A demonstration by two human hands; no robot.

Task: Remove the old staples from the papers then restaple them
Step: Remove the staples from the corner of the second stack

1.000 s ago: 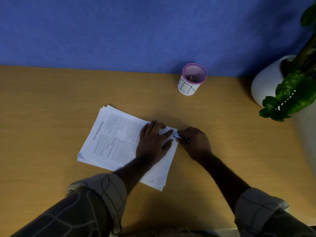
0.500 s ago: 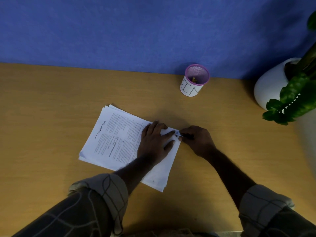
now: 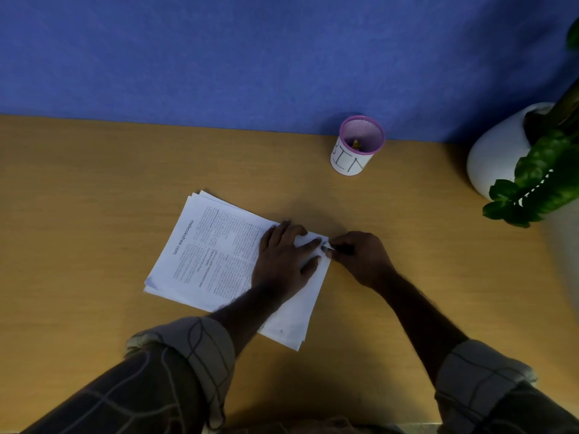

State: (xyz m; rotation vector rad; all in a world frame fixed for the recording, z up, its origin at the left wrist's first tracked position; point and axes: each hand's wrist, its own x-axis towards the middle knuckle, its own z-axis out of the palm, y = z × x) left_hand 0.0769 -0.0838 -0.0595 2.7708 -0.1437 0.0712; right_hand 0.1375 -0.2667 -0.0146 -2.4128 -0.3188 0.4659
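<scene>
Wooden worktop [image 3: 94, 189] against a blue wall. Printed papers [image 3: 213, 255] lie at its middle. Left hand [image 3: 283, 261] presses flat, fingers spread, on their right end. Right hand [image 3: 360, 256] pinches a small dark tool [image 3: 333, 246] at the papers' far right corner.

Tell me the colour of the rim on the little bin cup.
Pink-purple rim on the bin cup, clearest in the head view.

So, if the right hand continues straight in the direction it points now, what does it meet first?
The right hand points leftward with a small dark tool at the corner of the papers. Going on, it would likely meet the left hand's fingertips, pressed there.
</scene>
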